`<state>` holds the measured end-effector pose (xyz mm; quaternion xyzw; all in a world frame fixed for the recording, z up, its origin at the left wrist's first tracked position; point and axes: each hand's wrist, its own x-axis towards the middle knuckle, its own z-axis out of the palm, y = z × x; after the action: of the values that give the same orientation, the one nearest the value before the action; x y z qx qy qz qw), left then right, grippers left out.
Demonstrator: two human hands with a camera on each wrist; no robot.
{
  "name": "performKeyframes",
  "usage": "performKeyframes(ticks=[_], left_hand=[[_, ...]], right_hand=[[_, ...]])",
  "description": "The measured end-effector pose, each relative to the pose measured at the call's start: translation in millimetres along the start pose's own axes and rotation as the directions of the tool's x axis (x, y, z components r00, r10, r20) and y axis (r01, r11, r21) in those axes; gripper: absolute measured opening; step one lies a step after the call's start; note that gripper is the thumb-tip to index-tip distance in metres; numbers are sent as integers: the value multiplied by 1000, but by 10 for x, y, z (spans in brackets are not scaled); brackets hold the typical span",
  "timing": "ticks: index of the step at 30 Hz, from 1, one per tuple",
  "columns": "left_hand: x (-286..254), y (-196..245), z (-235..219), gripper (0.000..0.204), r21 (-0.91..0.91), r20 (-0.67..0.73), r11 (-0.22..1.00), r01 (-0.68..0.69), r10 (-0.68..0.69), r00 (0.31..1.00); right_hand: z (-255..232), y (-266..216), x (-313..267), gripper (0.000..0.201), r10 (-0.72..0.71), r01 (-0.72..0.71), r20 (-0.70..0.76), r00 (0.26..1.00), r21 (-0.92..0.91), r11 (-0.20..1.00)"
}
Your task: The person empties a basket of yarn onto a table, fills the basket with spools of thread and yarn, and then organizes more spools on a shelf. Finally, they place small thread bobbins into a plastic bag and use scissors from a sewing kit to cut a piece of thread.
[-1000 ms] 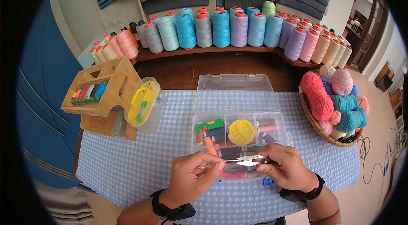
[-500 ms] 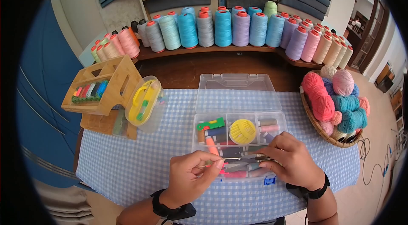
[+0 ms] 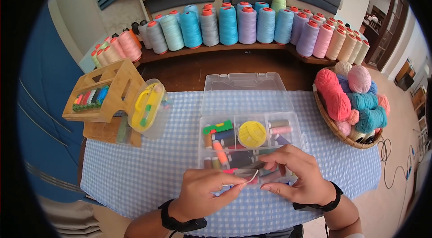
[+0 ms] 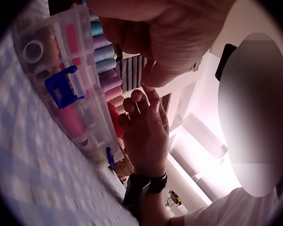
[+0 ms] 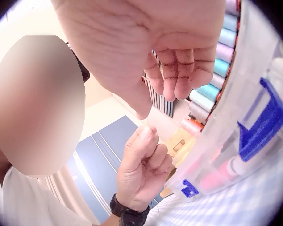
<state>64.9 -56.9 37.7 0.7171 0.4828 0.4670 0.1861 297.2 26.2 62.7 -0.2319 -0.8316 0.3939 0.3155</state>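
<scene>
My left hand (image 3: 202, 193) pinches a thin cream cord (image 3: 254, 177) between thumb and forefinger, and its short end sticks out to the right, bent upward. Facing it, my right hand (image 3: 301, 173) has its thumb and fingers apart, near the cord's tip. No tool shows between its fingers in either wrist view. Beneath both hands lies a clear plastic box (image 3: 201, 150) with thread spools, a green tool (image 3: 218, 127) and a round yellow pin case (image 3: 252, 134). A grey metallic shape (image 3: 246, 171) appears beside the right fingertips, partly hidden.
The box's clear lid (image 3: 247, 86) stands open at the back. A basket of yarn balls (image 3: 333, 96) is on the right. To the left are a wooden rack (image 3: 103, 89) and a yellow-lidded container (image 3: 146, 105). Large thread cones (image 3: 227, 24) line the shelf behind.
The right hand has loosened from the dark-handled snips it held, and its fingers have spread. The left hand keeps the cord, now slightly lower and farther right. The head view has shifted a little.
</scene>
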Motion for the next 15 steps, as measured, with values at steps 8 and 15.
performKeyframes(ticks=[8,15], left_hand=[[41,34,43,16,-53,79,998,-43,47,996],[38,22,35,13,-61,88,998,-2,7,996]], right_hand=[[34,206,-30,25,-272,273,39,961,-29,961],[67,101,-3,23,-130,132,-36,991,60,989]])
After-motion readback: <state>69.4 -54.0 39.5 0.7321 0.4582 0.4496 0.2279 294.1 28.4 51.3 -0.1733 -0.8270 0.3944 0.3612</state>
